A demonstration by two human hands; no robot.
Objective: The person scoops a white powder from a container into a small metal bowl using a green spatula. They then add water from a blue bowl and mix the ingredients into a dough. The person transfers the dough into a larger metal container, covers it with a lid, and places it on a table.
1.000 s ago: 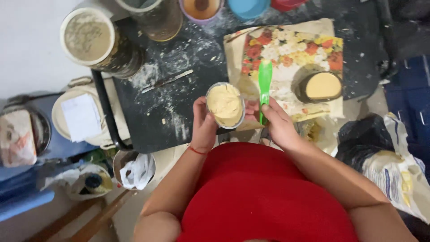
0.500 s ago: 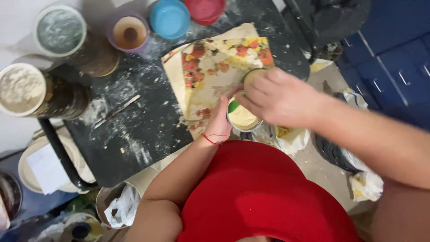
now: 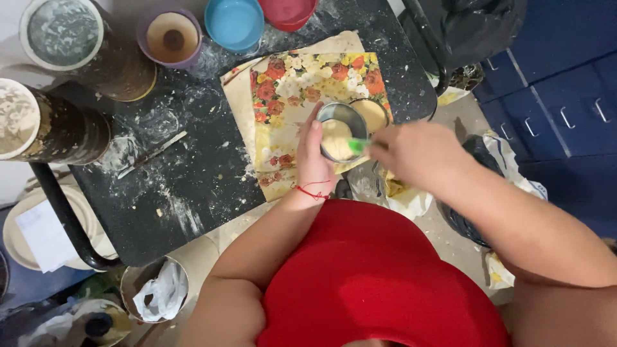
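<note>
My left hand [image 3: 313,156] grips a small metal cup [image 3: 340,137] of pale yellow paste, held above a flowered cloth [image 3: 302,96] on the black table [image 3: 186,186]. My right hand [image 3: 418,153] holds a green spatula [image 3: 357,146] whose blade dips into the cup. A second round container of yellowish paste [image 3: 375,113] stands on the cloth just behind the cup. A red thread circles my left wrist.
Tall dusty tins [image 3: 77,38] [image 3: 38,128] stand at the table's left. A purple cup [image 3: 172,37], a blue bowl [image 3: 234,22] and a red bowl [image 3: 288,11] line the far edge. A thin stick [image 3: 151,154] lies in the flour. Blue drawers [image 3: 559,109] and bags [image 3: 475,193] are at right.
The view has shifted slightly. My right hand has drawn back to the right, uncovering the cup; the spatula blade now dips into the paste. My left hand still holds the cup.
</note>
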